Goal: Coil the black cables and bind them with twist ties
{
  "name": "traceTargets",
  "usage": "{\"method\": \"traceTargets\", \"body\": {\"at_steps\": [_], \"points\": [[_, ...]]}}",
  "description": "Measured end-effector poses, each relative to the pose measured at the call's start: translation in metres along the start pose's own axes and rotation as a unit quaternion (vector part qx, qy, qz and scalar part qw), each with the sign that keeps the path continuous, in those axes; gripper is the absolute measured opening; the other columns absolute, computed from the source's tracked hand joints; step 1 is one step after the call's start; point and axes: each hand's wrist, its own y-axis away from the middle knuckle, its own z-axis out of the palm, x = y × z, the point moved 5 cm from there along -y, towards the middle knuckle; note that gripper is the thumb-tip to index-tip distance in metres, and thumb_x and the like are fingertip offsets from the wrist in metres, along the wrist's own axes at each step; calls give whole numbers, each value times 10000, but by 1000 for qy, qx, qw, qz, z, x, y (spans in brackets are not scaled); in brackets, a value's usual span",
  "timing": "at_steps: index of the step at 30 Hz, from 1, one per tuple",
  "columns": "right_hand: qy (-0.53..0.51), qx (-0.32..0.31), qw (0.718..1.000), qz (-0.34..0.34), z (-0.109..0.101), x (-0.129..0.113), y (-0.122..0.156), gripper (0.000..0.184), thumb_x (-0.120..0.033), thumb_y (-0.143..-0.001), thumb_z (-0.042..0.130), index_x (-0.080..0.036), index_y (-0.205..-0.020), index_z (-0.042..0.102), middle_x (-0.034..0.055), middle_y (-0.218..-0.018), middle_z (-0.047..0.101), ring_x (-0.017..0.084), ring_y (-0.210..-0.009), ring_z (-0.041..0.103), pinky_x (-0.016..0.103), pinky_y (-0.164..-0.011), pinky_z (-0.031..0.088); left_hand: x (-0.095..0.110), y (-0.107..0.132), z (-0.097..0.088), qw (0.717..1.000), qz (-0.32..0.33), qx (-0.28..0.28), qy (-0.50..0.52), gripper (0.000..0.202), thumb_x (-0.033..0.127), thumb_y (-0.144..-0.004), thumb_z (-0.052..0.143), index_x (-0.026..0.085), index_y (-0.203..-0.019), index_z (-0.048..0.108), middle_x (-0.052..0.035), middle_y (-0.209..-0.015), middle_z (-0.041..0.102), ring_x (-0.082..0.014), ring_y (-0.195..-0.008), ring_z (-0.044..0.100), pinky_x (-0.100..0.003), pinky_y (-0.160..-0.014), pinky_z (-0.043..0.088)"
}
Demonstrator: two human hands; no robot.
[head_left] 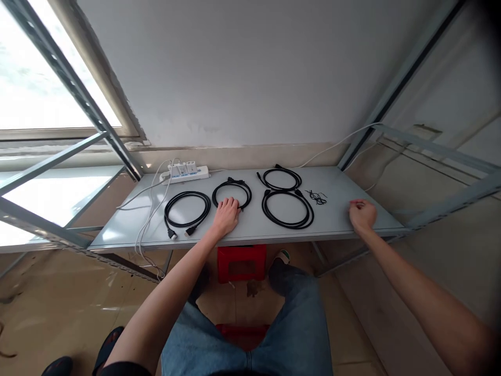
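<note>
the left hand (227,215) lies over the near rim of a round black coiled cable (236,181) at mid-shelf; its fingertips are partly lost against the black, so i cannot tell whether they grip. the right hand (363,215) is curled into a fist by the right end of the grey metal shelf (332,215), its palm hidden. a strip of shelf separates it from a tangle of thin black ties (317,197). left, white cords (147,224) cross the near edge, which partly hides a red plastic stool (241,251) below.
</note>
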Motion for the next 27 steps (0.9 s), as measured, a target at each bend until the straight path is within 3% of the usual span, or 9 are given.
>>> {"method": "traceTargets", "body": {"at_steps": [3,7,10,17,20,23,25,27], "points": [[9,34,996,79,-1,1,-5,331,-289,-912,459,-257,-1108,724,142,-962,702,372,-1037,681,479,-828,528,0,2,-2,1000,0,-4,-9,202,227,-1060,359,175,-1057,554,-142,-1142,644,-292,-1088,572,-411,-931,425],[50,19,998,46,3,-10,-3,332,-296,-957,459,-247,-1149,724,174,-922,675,395,-1018,683,518,-793,532,3,7,-1,999,1,-48,16,274,240,-1091,273,160,-1175,522,-124,-995,712,-268,-931,671,-370,-857,454],[87,10,996,28,4,-17,2,349,-272,-973,451,-167,-1181,711,220,-958,695,380,-976,702,483,-774,534,4,10,1,996,-7,-81,24,312,293,-1103,271,161,-1239,519,-135,-973,740,-273,-911,713,-349,-819,472],[139,-22,990,13,-1,-28,5,347,-269,-964,481,-110,-1196,684,217,-969,711,344,-929,711,412,-772,519,19,-11,-7,993,-20,-105,55,330,331,-1083,363,155,-1122,639,-152,-939,745,-296,-864,727,-344,-743,501],[151,-32,988,9,-3,-31,7,350,-273,-989,469,-103,-1225,664,215,-979,710,334,-942,711,408,-801,518,40,-24,-13,986,-31,-72,149,333,331,-1065,416,156,-1204,663,-147,-1008,747,-284,-950,723,-341,-813,528],[157,-40,987,10,-4,-34,9,353,-270,-996,462,-105,-1242,653,216,-998,712,335,-961,712,405,-814,517,55,-26,-19,964,51,-44,256,438,299,-1057,411,199,-1464,538,-131,-1271,696,-248,-1136,682,-338,-961,529],[161,-43,986,9,-5,-34,10,361,-266,-998,443,-101,-1244,649,224,-1008,712,341,-966,711,408,-812,515,45,-22,-22,956,113,-43,266,528,173,-1019,368,218,-1535,467,-118,-1378,641,-233,-1258,621,-360,-1072,488],[164,-42,986,7,-5,-35,11,371,-266,-1002,423,-94,-1248,642,231,-1012,711,342,-967,711,413,-818,515,18,-16,-22,964,132,-51,224,642,31,-901,378,201,-1510,490,-118,-1447,593,-238,-1364,545,-386,-1147,438]]}}
